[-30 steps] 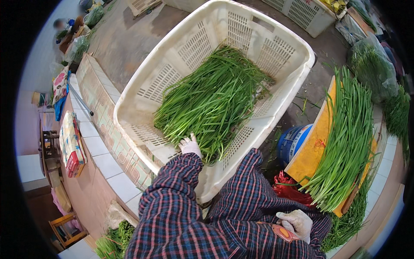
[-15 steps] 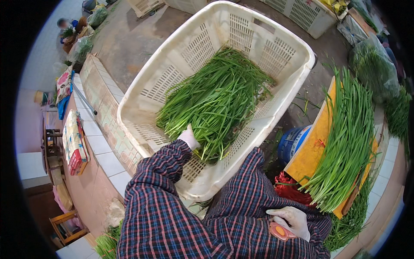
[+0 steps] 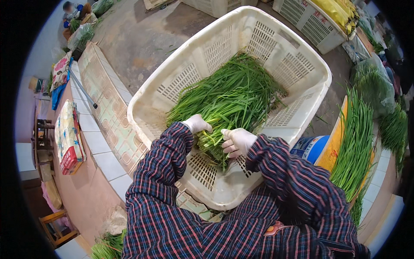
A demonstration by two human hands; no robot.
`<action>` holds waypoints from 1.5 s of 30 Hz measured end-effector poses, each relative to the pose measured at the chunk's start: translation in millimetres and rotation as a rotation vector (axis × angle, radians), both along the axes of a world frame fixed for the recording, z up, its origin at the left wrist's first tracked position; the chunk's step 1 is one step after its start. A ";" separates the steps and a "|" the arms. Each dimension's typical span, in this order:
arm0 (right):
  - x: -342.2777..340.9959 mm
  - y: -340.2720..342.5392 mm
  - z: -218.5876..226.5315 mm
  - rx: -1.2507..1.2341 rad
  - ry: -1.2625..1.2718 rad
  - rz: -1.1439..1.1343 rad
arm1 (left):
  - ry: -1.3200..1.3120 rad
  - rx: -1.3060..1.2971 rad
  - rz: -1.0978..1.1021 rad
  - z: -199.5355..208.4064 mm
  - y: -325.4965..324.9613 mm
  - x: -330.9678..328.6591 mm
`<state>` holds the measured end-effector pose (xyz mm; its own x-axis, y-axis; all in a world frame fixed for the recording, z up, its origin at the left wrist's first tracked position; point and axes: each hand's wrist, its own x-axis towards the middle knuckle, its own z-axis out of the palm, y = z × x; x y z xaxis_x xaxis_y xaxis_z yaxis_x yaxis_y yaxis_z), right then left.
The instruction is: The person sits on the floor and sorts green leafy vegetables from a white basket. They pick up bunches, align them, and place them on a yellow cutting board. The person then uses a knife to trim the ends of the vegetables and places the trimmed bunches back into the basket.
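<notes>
A large heap of green garlic chives lies in a white plastic crate in front of me. Both my hands wear pale thin gloves and are inside the crate, at the near end of the heap. My left hand is closed on the pale stem ends from the left, its thumb toward the right. Just to its right, my right hand has its fingers curled at the same stems, thumb and forefinger pinched together. The heap partly hides what lies under my left fingers.
More chives lie on a slanted yellow board at the right, beside a blue bucket. Other white crates stand at the back. A tiled ledge runs along the left, and a person sits far left.
My right hand has come up from my lap into the crate, beside the left one. My view has shifted, so the crate appears farther right and lower.
</notes>
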<state>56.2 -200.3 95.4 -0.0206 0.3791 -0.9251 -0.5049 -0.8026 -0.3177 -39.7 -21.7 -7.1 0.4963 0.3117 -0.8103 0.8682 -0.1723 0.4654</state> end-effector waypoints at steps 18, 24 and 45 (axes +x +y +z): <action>-15.2 19.2 -63.2 -0.139 0.062 -0.244 | 0.026 -0.377 0.059 26.5 -3.7 19.8; -11.7 9.1 -90.7 -0.219 -0.143 -0.038 | 0.024 -0.357 0.127 24.1 -27.0 21.5; 17.9 -10.0 -138.2 -0.236 -0.396 0.256 | -0.173 -0.233 -0.172 36.9 -14.3 24.6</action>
<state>74.1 -210.3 -42.8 0.2830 0.1883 -0.9405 -0.1616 -0.9572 -0.2402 -15.2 -36.0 29.8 0.6616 0.0282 -0.7493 0.7406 -0.1813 0.6471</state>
